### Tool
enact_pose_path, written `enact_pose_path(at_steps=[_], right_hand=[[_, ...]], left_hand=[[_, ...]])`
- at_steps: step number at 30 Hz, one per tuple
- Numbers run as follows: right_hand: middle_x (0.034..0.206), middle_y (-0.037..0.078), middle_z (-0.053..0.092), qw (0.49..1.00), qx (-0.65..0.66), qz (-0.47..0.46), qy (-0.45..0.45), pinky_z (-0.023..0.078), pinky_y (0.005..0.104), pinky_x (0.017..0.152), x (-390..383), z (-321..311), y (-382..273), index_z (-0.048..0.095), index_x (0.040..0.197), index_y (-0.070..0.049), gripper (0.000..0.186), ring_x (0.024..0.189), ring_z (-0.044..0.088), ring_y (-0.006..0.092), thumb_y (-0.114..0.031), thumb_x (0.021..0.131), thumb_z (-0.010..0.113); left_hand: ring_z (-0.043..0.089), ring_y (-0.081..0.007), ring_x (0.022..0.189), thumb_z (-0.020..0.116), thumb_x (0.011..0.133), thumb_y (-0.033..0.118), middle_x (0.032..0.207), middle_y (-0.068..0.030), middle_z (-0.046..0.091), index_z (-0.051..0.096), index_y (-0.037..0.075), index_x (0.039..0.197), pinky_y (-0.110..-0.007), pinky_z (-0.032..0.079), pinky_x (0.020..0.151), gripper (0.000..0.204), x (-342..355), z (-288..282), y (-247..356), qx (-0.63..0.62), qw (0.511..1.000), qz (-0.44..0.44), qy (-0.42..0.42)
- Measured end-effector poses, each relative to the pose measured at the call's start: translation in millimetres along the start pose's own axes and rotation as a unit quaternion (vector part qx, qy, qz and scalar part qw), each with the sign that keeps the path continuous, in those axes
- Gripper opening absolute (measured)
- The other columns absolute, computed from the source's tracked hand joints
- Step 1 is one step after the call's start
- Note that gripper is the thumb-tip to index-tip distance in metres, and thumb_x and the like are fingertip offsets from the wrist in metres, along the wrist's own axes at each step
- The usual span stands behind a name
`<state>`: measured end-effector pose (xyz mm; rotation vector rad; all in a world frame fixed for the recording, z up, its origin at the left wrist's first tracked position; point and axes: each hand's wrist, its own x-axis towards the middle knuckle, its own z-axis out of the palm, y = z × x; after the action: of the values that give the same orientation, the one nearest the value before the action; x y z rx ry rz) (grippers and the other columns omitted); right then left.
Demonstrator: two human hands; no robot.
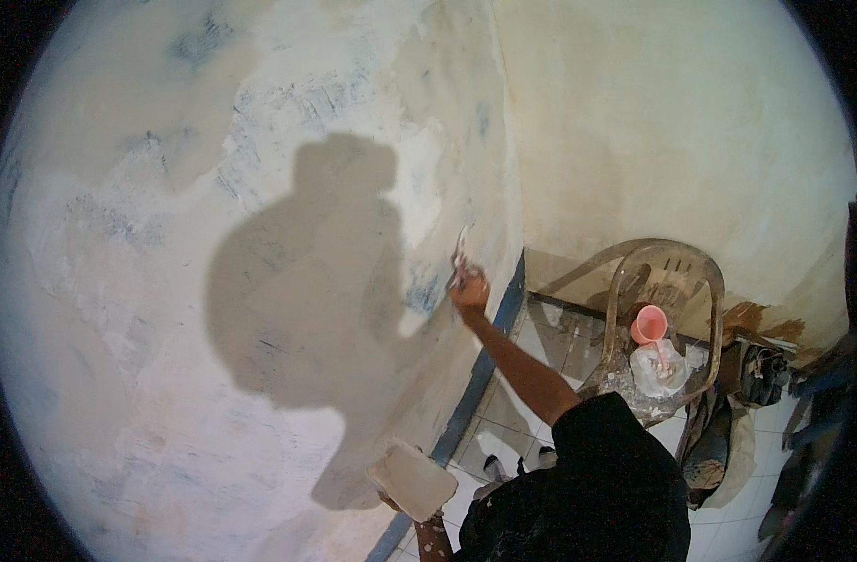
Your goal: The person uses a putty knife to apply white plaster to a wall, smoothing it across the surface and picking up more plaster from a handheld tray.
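Note:
My right hand [469, 290] is raised against the patchy wall [166, 309], close to the corner. Its fingers are wrapped round a putty knife [461, 245], whose pale blade is turned up at the wall's surface. Low down, my left hand [426, 525] grips a rectangular board [412, 480] from beneath; the board hides most of its fingers. A smooth beige layer that looks like putty covers the board's top. White spots speckle the left wrist.
A dirty plastic chair [713, 281] stands by the right wall, carrying a pink cup [649, 324] and a white plastic bag [658, 370]. Bags and cloth [728, 450] lie beside it on the tiled floor [508, 409]. A dark blue skirting [466, 412] edges the wall.

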<state>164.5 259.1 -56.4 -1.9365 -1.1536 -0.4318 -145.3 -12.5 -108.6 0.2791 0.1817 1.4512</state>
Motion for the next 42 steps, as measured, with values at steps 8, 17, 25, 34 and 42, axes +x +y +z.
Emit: enact_pose_path(at_steps=[8, 17, 25, 34, 42], right_hand=[[0.096, 0.015, 0.06, 0.963, 0.186, -0.179, -0.074, 0.05, 0.041, 0.074, -160.4, -113.4, -86.4, 0.055, 0.106, -0.002, 0.04, 0.094, 0.055, 0.0329, 0.0, 0.066, 0.058], [0.119, 0.02, 0.049, 0.989, 0.125, 0.073, 0.026, 0.034, 0.0488, 0.092, 42.4, -68.9, 14.3, 0.048, 0.125, -0.008, 0.059, 0.11, 0.044, 0.0361, -0.015, 0.067, 0.058], [0.12, 0.024, 0.048, 0.987, -0.095, -0.127, 0.007, 0.044, 0.0443, 0.08, 30.5, -70.1, -73.0, 0.042, 0.128, -0.007, 0.06, 0.111, 0.048, 0.0338, -0.026, 0.073, 0.057], [0.087, 0.012, 0.059, 0.962, 0.193, -0.124, -0.149, 0.047, 0.0469, 0.066, -104.9, -119.2, -43.5, 0.056, 0.108, -0.004, 0.046, 0.078, 0.056, 0.0324, -0.008, 0.061, 0.059], [0.092, 0.018, 0.06, 0.977, 0.142, 0.084, 0.133, 0.047, 0.041, 0.075, 91.5, -25.6, 59.3, 0.06, 0.106, -0.003, 0.042, 0.084, 0.058, 0.0338, -0.006, 0.064, 0.057]], left_hand=[[0.041, -0.0396, 0.114, 0.045, 0.073, 0.068, 0.131, -0.0146, 0.041, 0.033, 0.017, 0.134, -0.054, 0.034, 0.092, 0.08, 3.9, 17.3, -17.1, -0.078, 0.997, 0.009, -0.013], [0.039, -0.038, 0.116, 0.041, 0.072, 0.071, 0.131, -0.0127, 0.041, 0.031, 0.016, 0.135, -0.055, 0.034, 0.09, 0.084, 6.2, -10.7, -15.1, -0.031, 0.998, -0.061, -0.004], [0.04, -0.0376, 0.114, 0.042, 0.07, 0.072, 0.13, -0.0168, 0.041, 0.031, 0.017, 0.135, -0.053, 0.034, 0.091, 0.086, -2.4, -25.5, -15.1, -0.105, 0.991, -0.03, 0.072], [0.041, -0.0373, 0.113, 0.045, 0.07, 0.072, 0.132, -0.0162, 0.039, 0.034, 0.02, 0.135, -0.052, 0.034, 0.092, 0.084, 30.5, -3.9, -32.3, -0.049, 0.997, -0.054, 0.024], [0.043, -0.038, 0.111, 0.044, 0.071, 0.071, 0.129, -0.0172, 0.041, 0.035, 0.017, 0.133, -0.056, 0.035, 0.088, 0.083, 12.7, 4.7, -16.7, -0.031, 0.991, -0.107, -0.071]])
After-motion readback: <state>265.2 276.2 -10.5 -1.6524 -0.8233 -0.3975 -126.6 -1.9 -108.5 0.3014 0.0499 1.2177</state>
